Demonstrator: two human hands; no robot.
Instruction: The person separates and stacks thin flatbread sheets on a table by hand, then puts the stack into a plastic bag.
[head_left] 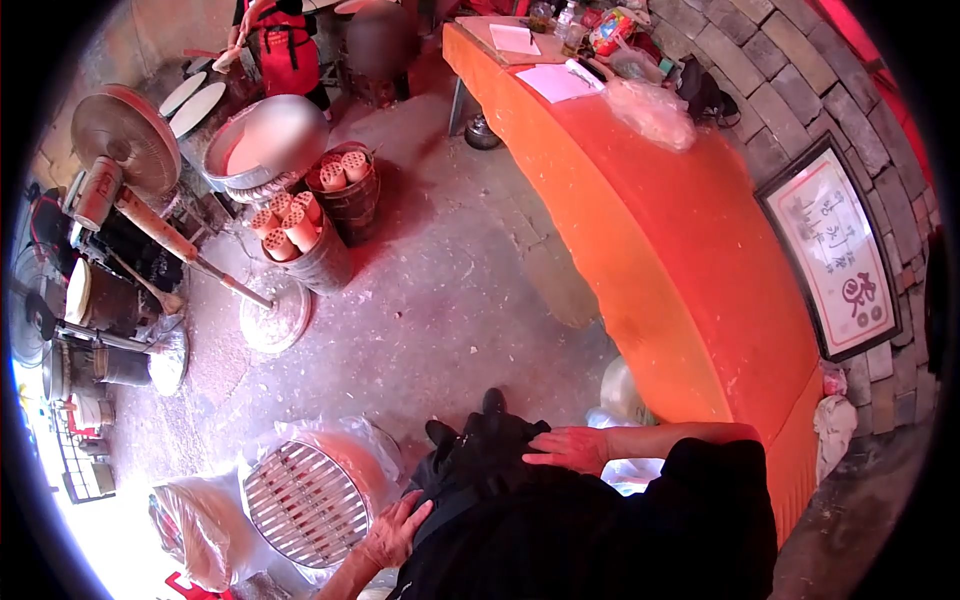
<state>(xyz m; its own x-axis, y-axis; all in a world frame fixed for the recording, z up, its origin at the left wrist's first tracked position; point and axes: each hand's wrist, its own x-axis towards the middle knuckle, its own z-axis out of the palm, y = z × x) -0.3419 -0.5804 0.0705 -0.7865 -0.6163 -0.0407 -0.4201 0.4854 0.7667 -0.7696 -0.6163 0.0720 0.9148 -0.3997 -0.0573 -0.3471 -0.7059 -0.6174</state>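
Observation:
My left hand (393, 531) lies at the side of my black clothing (560, 530), fingers spread and holding nothing. Just left of it stands a round container with a slatted rack (306, 503) on top, wrapped in clear plastic. On the front of the dark clothing rests my right hand (572, 449), its fingers stretched out with nothing in them. The bent right arm is near the orange-covered table (690, 290). My dark shoes (493, 402) show on the floor beyond my body.
Buckets of perforated cylinders (300, 222), a large round pan (230, 150) and a standing fan (125, 140) are at the left. A person in a red apron (288, 52) stands at the back. A framed sign (832, 250) leans on the brick wall.

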